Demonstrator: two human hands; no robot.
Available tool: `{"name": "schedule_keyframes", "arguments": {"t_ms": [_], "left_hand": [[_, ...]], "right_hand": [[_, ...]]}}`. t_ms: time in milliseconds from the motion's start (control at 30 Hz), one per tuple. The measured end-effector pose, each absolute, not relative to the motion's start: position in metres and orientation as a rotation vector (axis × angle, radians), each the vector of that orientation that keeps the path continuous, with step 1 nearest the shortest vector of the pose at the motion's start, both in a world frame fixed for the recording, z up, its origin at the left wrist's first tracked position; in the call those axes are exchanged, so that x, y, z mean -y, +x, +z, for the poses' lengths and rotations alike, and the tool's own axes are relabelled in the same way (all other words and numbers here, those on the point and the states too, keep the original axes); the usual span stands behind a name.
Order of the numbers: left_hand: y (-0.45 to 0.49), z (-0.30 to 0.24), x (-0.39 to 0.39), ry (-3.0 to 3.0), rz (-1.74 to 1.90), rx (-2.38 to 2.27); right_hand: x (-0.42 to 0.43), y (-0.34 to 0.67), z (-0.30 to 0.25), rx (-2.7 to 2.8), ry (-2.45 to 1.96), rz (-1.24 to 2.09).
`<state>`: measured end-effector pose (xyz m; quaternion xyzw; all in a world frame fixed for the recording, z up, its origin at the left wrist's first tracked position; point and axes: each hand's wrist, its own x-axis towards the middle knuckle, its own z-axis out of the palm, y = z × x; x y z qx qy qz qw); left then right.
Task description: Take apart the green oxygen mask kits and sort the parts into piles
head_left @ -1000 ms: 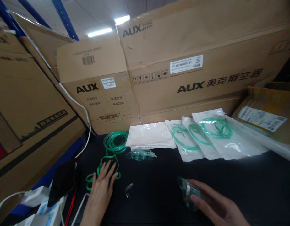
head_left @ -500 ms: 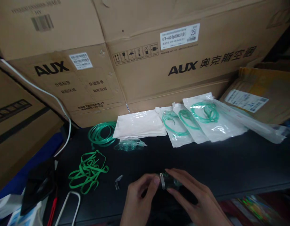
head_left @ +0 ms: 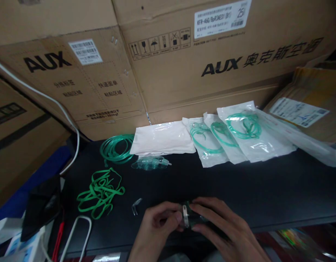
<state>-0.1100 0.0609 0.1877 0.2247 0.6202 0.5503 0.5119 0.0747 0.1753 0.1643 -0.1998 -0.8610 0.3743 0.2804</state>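
Both hands hold a see-through green oxygen mask [head_left: 193, 217] low over the near part of the black table. A pale metal nose strip [head_left: 185, 215] with a small hole lies across it. My left hand [head_left: 159, 225] pinches the mask's left end between thumb and fingers. From the other side, my right hand [head_left: 221, 225] grips it with fingers above and thumb below. Left of the hands lie several thin metal strips [head_left: 135, 206]. Another clear green mask [head_left: 150, 163] rests farther back, in front of a white packet [head_left: 163, 140].
Coiled green tubing [head_left: 117, 149] and a tangled green elastic strap [head_left: 101, 194] lie on the left. Bagged tubing sets [head_left: 238, 138] are at the back right. AUX cartons [head_left: 162, 80] stand behind the black table [head_left: 266, 189]. A white cable [head_left: 61, 105] hangs at left.
The camera view has shifted, so the cartons appear higher. My left hand's fingers have curled in slightly on the mask, and the metal strip now shows more fully between the hands.
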Motion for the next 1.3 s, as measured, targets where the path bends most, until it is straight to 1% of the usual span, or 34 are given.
{"name": "schedule_keyframes", "arguments": {"t_ms": [200, 600, 800, 1067, 1300], "left_hand": [[-0.110, 0.178, -0.059, 0.625, 1.336, -1.546], [-0.102, 0.183, -0.055, 0.988, 1.317, -1.745], [-0.100, 0.191, -0.059, 0.869, 1.299, -1.705], [-0.092, 0.191, -0.060, 0.821, 1.306, -1.749], [-0.095, 0.192, -0.063, 0.829, 1.305, -1.770]], "right_hand": [[-0.175, 0.071, 0.168, 2.237, -0.630, 1.215], [-0.173, 0.060, 0.180, 2.112, -0.853, 1.428], [-0.173, 0.059, 0.185, 2.061, -0.772, 1.467], [-0.166, 0.055, 0.187, 1.991, -0.862, 1.518], [-0.175, 0.057, 0.181, 2.126, -0.820, 1.473]]}}
